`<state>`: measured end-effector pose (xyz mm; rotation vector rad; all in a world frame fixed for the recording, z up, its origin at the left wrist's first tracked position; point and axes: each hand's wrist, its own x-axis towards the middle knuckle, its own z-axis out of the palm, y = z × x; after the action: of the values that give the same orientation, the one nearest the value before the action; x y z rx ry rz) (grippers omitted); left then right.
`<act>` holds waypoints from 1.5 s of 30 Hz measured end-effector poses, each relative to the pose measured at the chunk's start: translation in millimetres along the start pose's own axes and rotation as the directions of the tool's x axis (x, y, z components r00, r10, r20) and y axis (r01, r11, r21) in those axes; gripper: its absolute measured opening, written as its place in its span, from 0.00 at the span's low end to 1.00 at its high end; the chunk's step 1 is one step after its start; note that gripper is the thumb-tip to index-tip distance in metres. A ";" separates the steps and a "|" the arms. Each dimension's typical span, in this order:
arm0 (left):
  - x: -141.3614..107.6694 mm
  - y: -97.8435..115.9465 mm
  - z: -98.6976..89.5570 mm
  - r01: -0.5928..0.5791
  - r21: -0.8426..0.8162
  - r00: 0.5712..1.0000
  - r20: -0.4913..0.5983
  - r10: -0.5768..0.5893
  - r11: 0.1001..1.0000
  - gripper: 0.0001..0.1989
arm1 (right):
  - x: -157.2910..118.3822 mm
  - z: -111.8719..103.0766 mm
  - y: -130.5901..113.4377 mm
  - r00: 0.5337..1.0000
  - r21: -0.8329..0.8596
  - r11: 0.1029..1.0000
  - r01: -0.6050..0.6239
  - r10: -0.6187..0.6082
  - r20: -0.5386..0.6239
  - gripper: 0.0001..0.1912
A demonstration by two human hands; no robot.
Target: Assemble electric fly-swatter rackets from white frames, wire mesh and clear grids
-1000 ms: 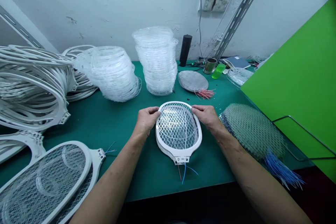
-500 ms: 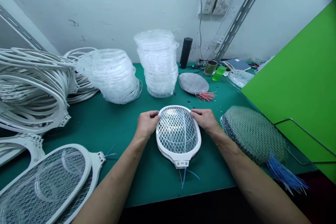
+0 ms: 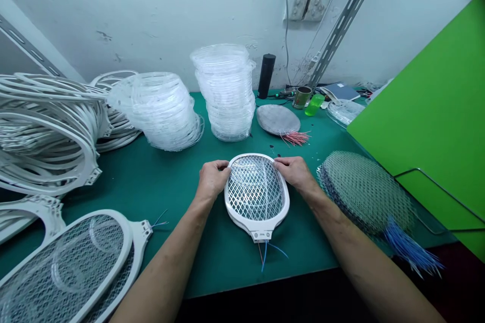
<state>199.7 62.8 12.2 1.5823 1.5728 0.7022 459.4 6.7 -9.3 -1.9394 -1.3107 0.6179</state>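
A white oval frame with metal mesh (image 3: pixel 256 189) lies on the green table in front of me, its narrow neck toward the near edge. Blue wires and a reddish wire (image 3: pixel 265 256) come out below the neck. My left hand (image 3: pixel 212 179) pinches the upper left rim between thumb and fingers. On the upper right rim, my right hand (image 3: pixel 295 174) grips in the same way. Clear plastic shows under or within the mesh.
Stacks of clear plastic pieces (image 3: pixel 227 96) stand behind. White frames (image 3: pixel 45 131) and finished-looking mesh frames (image 3: pixel 71 262) lie left. Mesh sheets with blue wires (image 3: pixel 364 192) lie right, near a green board (image 3: pixel 428 121); grey mesh discs (image 3: pixel 278 119) lie farther back.
The view has shifted very slightly. Both hands keep their hold on the rim, and the frame stays in nearly the same place.
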 end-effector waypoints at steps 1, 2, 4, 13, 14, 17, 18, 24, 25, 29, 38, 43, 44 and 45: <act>-0.3 0.6 0.0 -0.002 0.010 1.000 -0.001 0.002 1.000 0.13 | -0.5 0.2 0.1 1.000 -0.014 1.000 0.005 -0.005 -0.002 0.15; -0.5 1.0 -0.1 -0.005 0.018 1.000 0.000 0.005 1.000 0.13 | -1.2 0.3 0.2 1.000 -0.029 0.999 0.014 -0.014 -0.004 0.15; -0.8 1.1 -0.2 -0.011 0.030 1.000 0.002 0.011 0.999 0.13 | -2.8 0.5 0.1 0.999 -0.061 0.997 0.041 -0.042 -0.016 0.14; -2.9 4.5 -1.4 -0.020 0.089 0.999 -0.028 0.023 0.996 0.13 | -6.9 2.4 0.3 0.984 -0.097 0.982 0.161 -0.167 -0.059 0.15; -3.5 5.5 -1.5 -0.019 0.097 0.999 -0.033 0.022 0.995 0.13 | -6.8 2.6 0.8 0.983 -0.098 0.981 0.166 -0.172 -0.059 0.15; -4.7 7.5 -1.6 -0.013 0.120 0.999 -0.033 0.017 0.993 0.13 | -6.7 2.7 1.7 0.981 -0.104 0.977 0.186 -0.191 -0.035 0.15; -4.9 7.8 -1.5 -0.011 0.127 0.999 -0.030 0.015 0.992 0.13 | -6.8 2.5 1.8 0.981 -0.107 0.976 0.188 -0.192 -0.026 0.15; -4.3 10.0 -1.5 -0.002 0.186 1.000 -0.016 0.006 0.983 0.13 | -6.5 2.3 1.7 0.986 -0.152 0.976 0.159 -0.163 -0.017 0.14; -4.3 10.6 -1.8 -0.002 0.198 1.000 -0.015 0.005 0.980 0.13 | -6.4 2.8 1.6 0.986 -0.167 0.973 0.158 -0.164 -0.019 0.14; -4.8 12.6 -3.1 -0.014 0.241 1.000 -0.002 0.015 0.970 0.14 | -6.8 6.0 0.4 0.986 -0.243 0.959 0.145 -0.159 -0.040 0.14; -6.9 13.4 -3.5 -0.048 0.314 0.999 0.007 0.049 0.948 0.14 | -8.7 9.8 -2.6 0.983 -0.372 0.916 0.153 -0.180 -0.039 0.15; -9.4 13.4 -3.1 -0.087 0.359 0.996 0.017 0.087 0.929 0.14 | -10.6 8.7 -6.0 0.983 -0.398 0.904 0.157 -0.183 -0.027 0.15; -10.0 13.5 -3.1 -0.094 0.371 0.995 0.019 0.094 0.924 0.14 | -11.5 8.4 -7.6 0.984 -0.412 0.898 0.155 -0.179 -0.020 0.15; -10.4 13.6 -3.1 -0.099 0.383 0.995 0.021 0.099 0.918 0.14 | -12.4 8.2 -9.4 0.984 -0.427 0.890 0.156 -0.178 -0.011 0.16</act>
<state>203.9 53.9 26.6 1.9575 1.7141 0.4603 443.4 -0.2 -7.3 -2.1315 -1.6664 0.2024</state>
